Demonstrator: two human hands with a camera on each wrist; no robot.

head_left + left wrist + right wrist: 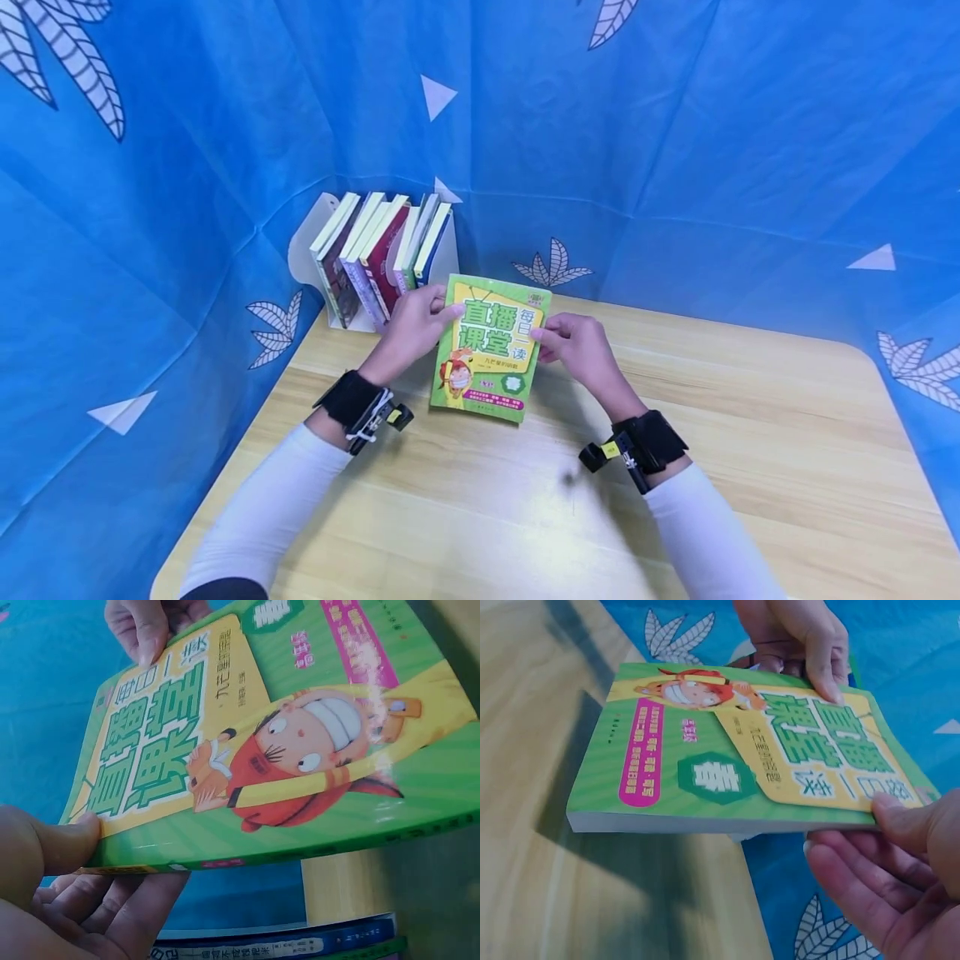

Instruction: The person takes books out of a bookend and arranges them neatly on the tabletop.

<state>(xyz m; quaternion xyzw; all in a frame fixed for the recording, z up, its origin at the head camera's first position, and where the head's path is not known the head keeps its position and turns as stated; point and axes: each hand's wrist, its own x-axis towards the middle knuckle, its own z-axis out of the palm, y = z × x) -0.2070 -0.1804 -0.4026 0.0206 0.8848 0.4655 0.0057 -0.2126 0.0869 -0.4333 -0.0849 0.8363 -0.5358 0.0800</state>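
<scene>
Book (489, 348) we are pinching by both long edges, left hand (417, 323) being nearer than right hand (581, 346) to the row of books (384, 260).

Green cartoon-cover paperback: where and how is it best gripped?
Grip the green paperback by the upper part of its long edges, likely one hand from each side, thumbs on the cover, fingers beneath: it's flat and raised off the table. The left hand holds the spine side, the right hand the page side.
</scene>
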